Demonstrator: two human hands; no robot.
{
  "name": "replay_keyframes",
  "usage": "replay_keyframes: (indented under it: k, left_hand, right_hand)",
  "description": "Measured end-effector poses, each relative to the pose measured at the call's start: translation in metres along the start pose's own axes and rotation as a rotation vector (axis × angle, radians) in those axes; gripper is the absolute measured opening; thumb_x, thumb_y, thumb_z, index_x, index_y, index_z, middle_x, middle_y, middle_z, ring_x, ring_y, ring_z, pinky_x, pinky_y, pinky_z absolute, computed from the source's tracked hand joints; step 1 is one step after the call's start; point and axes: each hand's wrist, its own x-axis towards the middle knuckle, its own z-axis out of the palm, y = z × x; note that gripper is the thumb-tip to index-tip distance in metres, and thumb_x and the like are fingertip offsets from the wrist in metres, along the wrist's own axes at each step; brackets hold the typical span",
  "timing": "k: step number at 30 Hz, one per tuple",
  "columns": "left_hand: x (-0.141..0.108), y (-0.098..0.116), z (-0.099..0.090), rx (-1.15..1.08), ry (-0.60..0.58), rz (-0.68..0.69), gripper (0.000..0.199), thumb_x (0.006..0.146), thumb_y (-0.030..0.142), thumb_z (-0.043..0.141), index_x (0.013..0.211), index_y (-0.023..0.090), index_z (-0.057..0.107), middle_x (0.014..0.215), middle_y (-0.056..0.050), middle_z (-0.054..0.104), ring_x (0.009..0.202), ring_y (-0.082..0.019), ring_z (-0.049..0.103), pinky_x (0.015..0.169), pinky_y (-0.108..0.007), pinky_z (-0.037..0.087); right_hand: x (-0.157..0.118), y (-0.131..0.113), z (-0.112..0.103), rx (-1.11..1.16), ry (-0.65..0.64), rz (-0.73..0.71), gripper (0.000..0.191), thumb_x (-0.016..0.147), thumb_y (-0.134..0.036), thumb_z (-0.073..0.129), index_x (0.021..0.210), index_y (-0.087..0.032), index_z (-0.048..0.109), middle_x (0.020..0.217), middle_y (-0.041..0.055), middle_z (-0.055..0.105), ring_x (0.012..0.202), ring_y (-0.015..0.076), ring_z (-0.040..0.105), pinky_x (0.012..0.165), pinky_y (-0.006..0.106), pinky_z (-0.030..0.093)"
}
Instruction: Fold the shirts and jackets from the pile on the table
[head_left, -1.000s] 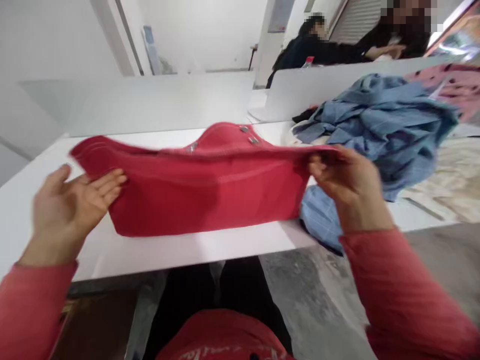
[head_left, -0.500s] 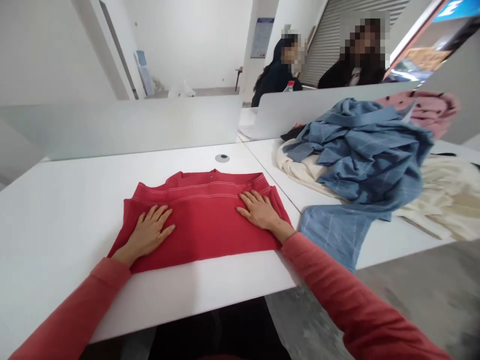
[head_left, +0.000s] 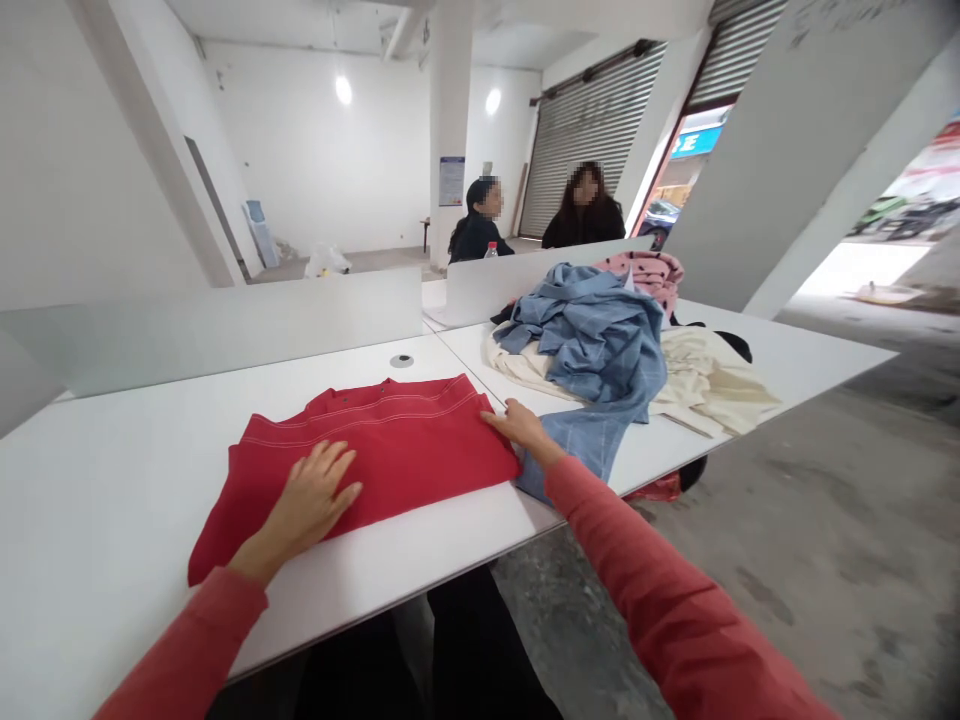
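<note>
Right hand (head_left: 523, 428) moved to right edge of red garment (head_left: 420, 450), left hand (head_left: 309, 502) atop, both grips open

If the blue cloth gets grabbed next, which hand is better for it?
Probably the right hand: it's at the red cloth's edge, beside the blue cloth. The left hand lies farther away.

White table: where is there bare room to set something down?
The table is bare left of the red garment, back to the frosted divider. A narrower strip runs in front of the garment, and the right end is free beyond the right-hand cream cloth. It's crowded around the heaped blue cloth.
</note>
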Motion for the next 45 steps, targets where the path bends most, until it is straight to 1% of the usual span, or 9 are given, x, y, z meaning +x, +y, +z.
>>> replay_keyframes:
  k: [5,11,19,22,27,31,35,40,45]
  left_hand:
    - [0.011,0.055,0.016,-0.047,-0.102,0.065,0.057,0.085,0.05,0.025,0.129,0.016,0.038,0.138,-0.007,0.032,0.13,-0.026,0.018,0.104,-0.048,0.019]
    - [0.007,0.059,0.019,-0.207,-0.185,0.058,0.059,0.085,0.052,0.022,0.13,0.016,0.034,0.14,-0.007,0.028,0.131,-0.026,0.016,0.104,-0.047,0.02]
    - [-0.023,0.06,0.019,-0.33,-0.028,0.072,0.071,0.078,0.05,0.046,0.13,0.004,0.03,0.137,-0.02,0.03,0.128,-0.031,0.022,0.102,-0.046,0.027]
    - [-0.033,0.062,0.027,-0.355,0.073,0.041,0.069,0.077,0.046,0.049,0.127,0.001,0.033,0.133,-0.024,0.033,0.126,-0.033,0.026,0.1,-0.046,0.03]
    - [-0.046,0.062,0.049,-0.346,0.206,0.012,0.055,0.083,0.045,0.039,0.119,0.004,0.043,0.116,-0.023,0.05,0.115,-0.031,0.042,0.096,-0.048,0.033]
    - [-0.058,0.059,0.052,-0.364,0.246,-0.004,0.045,0.083,0.037,0.042,0.117,0.009,0.044,0.116,-0.019,0.051,0.111,-0.03,0.045,0.092,-0.048,0.038]
    - [-0.075,0.06,0.03,-0.318,0.249,-0.092,0.025,0.082,0.03,0.044,0.093,0.011,0.056,0.09,-0.015,0.06,0.086,-0.027,0.056,0.075,-0.043,0.048]
    - [-0.07,0.047,-0.001,-0.225,0.582,0.051,0.027,0.085,0.017,0.031,0.09,0.013,0.057,0.095,-0.013,0.059,0.091,-0.022,0.055,0.081,-0.038,0.047]
    - [-0.058,0.013,0.006,-0.046,0.412,-0.144,0.026,0.083,0.025,0.041,0.095,0.01,0.059,0.102,-0.014,0.058,0.1,-0.028,0.051,0.089,-0.047,0.04]
  right_hand:
    - [-0.009,0.0,0.01,0.144,-0.08,0.053,0.05,0.057,-0.041,0.071,0.09,-0.007,0.057,0.1,0.02,0.059,0.095,0.0302,0.056,0.079,0.037,0.043]
    - [-0.02,-0.025,-0.003,0.444,-0.22,0.05,0.019,0.073,-0.02,0.055,0.088,-0.009,0.054,0.074,0.0104,0.065,0.067,0.0182,0.063,0.059,0.027,0.051]
    - [-0.053,-0.168,-0.053,0.717,-0.325,-0.284,0.028,0.067,-0.013,0.06,0.093,-0.013,0.053,0.078,0.0061,0.064,0.066,0.0166,0.062,0.064,0.031,0.053]
    - [-0.077,-0.237,-0.023,0.417,-0.349,-0.449,0.04,0.067,-0.018,0.061,0.104,-0.013,0.048,0.091,0.009,0.062,0.074,0.0196,0.061,0.065,0.034,0.052]
    - [-0.126,-0.296,0.091,-0.196,-0.469,-0.67,0.037,0.068,-0.012,0.052,0.104,-0.009,0.046,0.105,0.0177,0.055,0.092,0.0277,0.056,0.069,0.036,0.048]
    - [-0.146,-0.294,0.143,-0.228,-0.653,-0.741,0.024,0.072,-0.017,0.053,0.096,-0.013,0.052,0.099,0.0126,0.059,0.084,0.0224,0.058,0.066,0.03,0.047]
    - [-0.13,-0.274,0.117,-0.03,-0.62,-0.91,0.021,0.084,-0.026,0.039,0.096,-0.019,0.055,0.1,0.0023,0.06,0.089,0.0141,0.055,0.077,0.026,0.044]
    - [-0.1,-0.233,0.087,-0.023,-0.349,-1.047,0.03,0.084,-0.027,0.04,0.109,-0.016,0.053,0.114,0.0061,0.054,0.107,0.018,0.047,0.093,0.034,0.037]
    - [-0.095,-0.198,0.1,-0.066,-0.366,-1.056,0.036,0.087,-0.026,0.035,0.119,-0.014,0.047,0.122,0.0064,0.049,0.115,0.0166,0.041,0.099,0.032,0.032]
